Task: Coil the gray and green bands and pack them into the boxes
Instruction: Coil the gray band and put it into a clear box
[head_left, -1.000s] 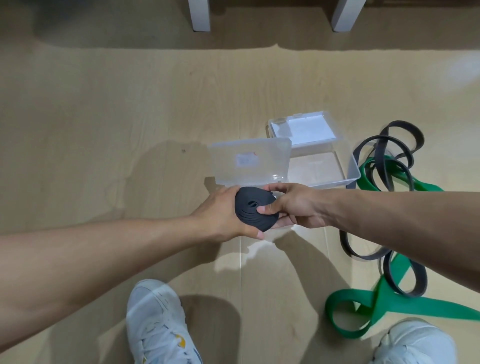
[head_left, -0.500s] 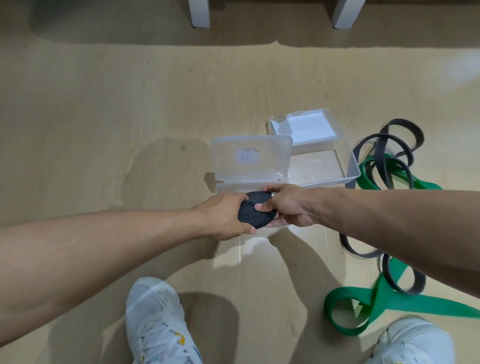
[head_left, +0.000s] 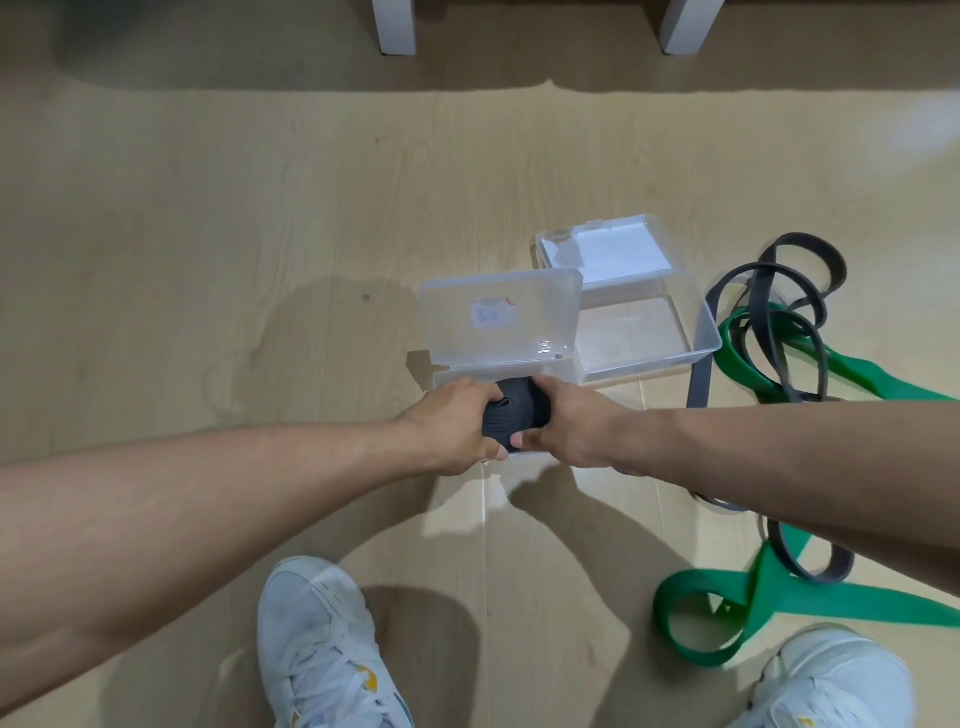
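A tightly coiled gray band (head_left: 514, 415) sits between my left hand (head_left: 457, 431) and my right hand (head_left: 566, 423). Both hands grip it and hold it down in the base of the near clear plastic box (head_left: 498, 317), whose lid stands open behind the coil. The box base is mostly hidden by my hands. A second clear box (head_left: 644, 306) lies open just right of it, with nothing in its tray. On the floor to the right lie a loose gray band (head_left: 779, 291) and a loose green band (head_left: 852, 369), tangled together.
Light wooden floor (head_left: 208, 234) all around. My two white shoes (head_left: 322, 649) (head_left: 831, 680) stand at the bottom edge. More green band (head_left: 727, 608) loops by the right shoe. Two white furniture legs (head_left: 395, 26) stand at the top.
Both hands carried the coiled gray band forward and down, from facing me in front of the box to lying flat inside the near box's base.
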